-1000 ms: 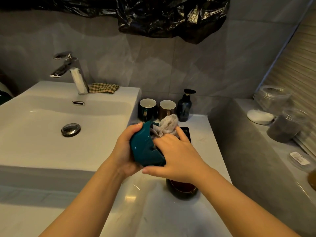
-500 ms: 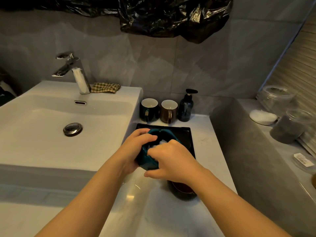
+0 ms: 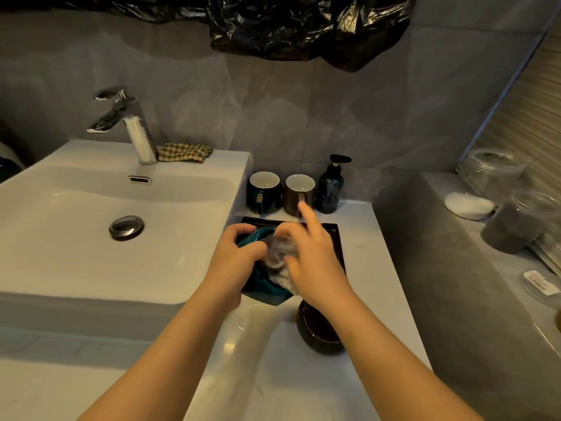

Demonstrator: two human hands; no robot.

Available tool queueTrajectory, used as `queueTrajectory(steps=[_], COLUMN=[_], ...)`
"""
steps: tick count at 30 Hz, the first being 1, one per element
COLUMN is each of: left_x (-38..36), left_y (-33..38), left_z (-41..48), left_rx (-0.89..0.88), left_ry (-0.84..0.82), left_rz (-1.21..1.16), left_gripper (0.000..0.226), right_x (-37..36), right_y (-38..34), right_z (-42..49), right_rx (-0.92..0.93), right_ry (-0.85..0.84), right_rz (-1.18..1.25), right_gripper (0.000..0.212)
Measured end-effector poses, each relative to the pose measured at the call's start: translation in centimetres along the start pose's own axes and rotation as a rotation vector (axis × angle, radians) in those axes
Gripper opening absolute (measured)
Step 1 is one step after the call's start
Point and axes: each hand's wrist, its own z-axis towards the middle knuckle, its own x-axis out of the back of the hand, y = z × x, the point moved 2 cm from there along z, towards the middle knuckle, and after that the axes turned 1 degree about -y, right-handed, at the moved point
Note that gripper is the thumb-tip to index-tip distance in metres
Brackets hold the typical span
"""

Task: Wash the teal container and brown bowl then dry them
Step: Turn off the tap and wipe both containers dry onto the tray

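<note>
Head view: two hands hold one teal container, one cloth.

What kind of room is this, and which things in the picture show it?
Probably a bathroom or washroom: a white basin with a chrome faucet, a pump bottle beside two mugs on the counter, and a grey tiled wall.

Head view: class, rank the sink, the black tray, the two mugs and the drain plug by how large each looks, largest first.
1. sink
2. black tray, although it is partly hidden
3. dark mug and brown mug: these look alike, so they are not ranked
4. drain plug
</note>
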Motion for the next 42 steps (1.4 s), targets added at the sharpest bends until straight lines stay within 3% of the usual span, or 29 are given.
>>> queueTrajectory(steps=[3, 5, 7, 9, 12, 14, 16, 18, 19, 21, 23, 27, 29, 32, 35, 37, 39, 42], left_x=[-0.3, -0.3, -0.4, -0.7, -1.0, -1.0, -1.2, -1.4, -1.4, -1.5, -1.6, -1.6, -1.7, -2.4, -3.4, -3.5, -3.4, -3.4], left_y=[-0.3, -0.3, -0.1, 0.1, 0.2, 0.6, 1.1, 0.9, 0.8, 0.7, 0.4, -0.7, -1.6, -2.9, -4.1, -4.4, -4.4, -5.0], left_z=[-0.4, -0.5, -0.7, -1.0, -1.3, -1.0, -0.7, -0.9, -0.9, -0.6, -0.3, 0.6, 1.2, 2.0, 3.2, 4.2, 5.4, 7.5], left_rx=[-0.036, -0.086, -0.174, -0.260, -0.307, -0.310, -0.310, -0.258, -0.240, -0.244, -0.220, -0.101, -0.028, 0.100, 0.245, 0.310, 0.358, 0.412], left_ry=[0.105, 0.200, 0.250, 0.205, 0.047, -0.027, -0.110, -0.166, -0.182, -0.178, -0.123, 0.112, 0.200, 0.265, 0.184, 0.116, 0.056, 0.095], left_rz=[-0.051, -0.094, -0.056, 0.048, 0.224, 0.338, 0.519, 0.561, 0.561, 0.580, 0.516, 0.202, 0.064, -0.224, -0.439, -0.274, 0.041, 0.200], left_gripper=[0.040, 0.044, 0.046, 0.048, 0.054, 0.057, 0.054, 0.050, 0.050, 0.054, 0.058, 0.050, 0.050, 0.049, 0.059, 0.047, 0.040, 0.034], right_x=[0.3, -0.6, -2.2, -3.0, -2.0, -1.2, -0.6, -0.1, 0.0, 0.1, -0.4, -2.1, -2.8, -3.3, -3.5, -3.3, -3.1, -3.5], right_y=[0.6, 1.1, 1.0, 1.4, 2.6, 2.7, 1.8, 0.6, 0.6, 1.1, 2.6, 3.8, 3.7, 2.8, 3.9, 4.8, 5.9, 6.9], right_z=[0.5, 0.5, -0.1, 0.2, 1.4, 1.5, 1.2, 0.9, 0.9, 1.0, 1.2, 0.8, 0.2, -0.2, 1.5, 2.7, 3.8, 5.5], right_rx=[-0.240, -0.482, -0.668, -0.756, -0.701, -0.538, -0.254, 0.123, 0.211, 0.132, -0.127, -0.727, -0.909, -0.859, -0.740, -0.735, -0.722, -0.700], right_ry=[0.209, 0.071, -0.128, -0.149, -0.021, 0.015, 0.083, 0.183, 0.210, 0.166, 0.067, 0.006, -0.100, -0.156, 0.003, 0.068, 0.085, -0.045], right_rz=[0.091, 0.296, 0.591, 0.791, 0.478, 0.182, -0.066, -0.230, -0.262, -0.245, -0.181, 0.543, 0.847, 1.215, 1.161, 0.961, 0.785, 0.676], right_gripper=[0.058, 0.066, 0.051, 0.028, 0.021, 0.022, 0.021, 0.024, 0.025, 0.026, 0.022, 0.017, 0.020, 0.022, 0.029, 0.032, 0.028, 0.023])
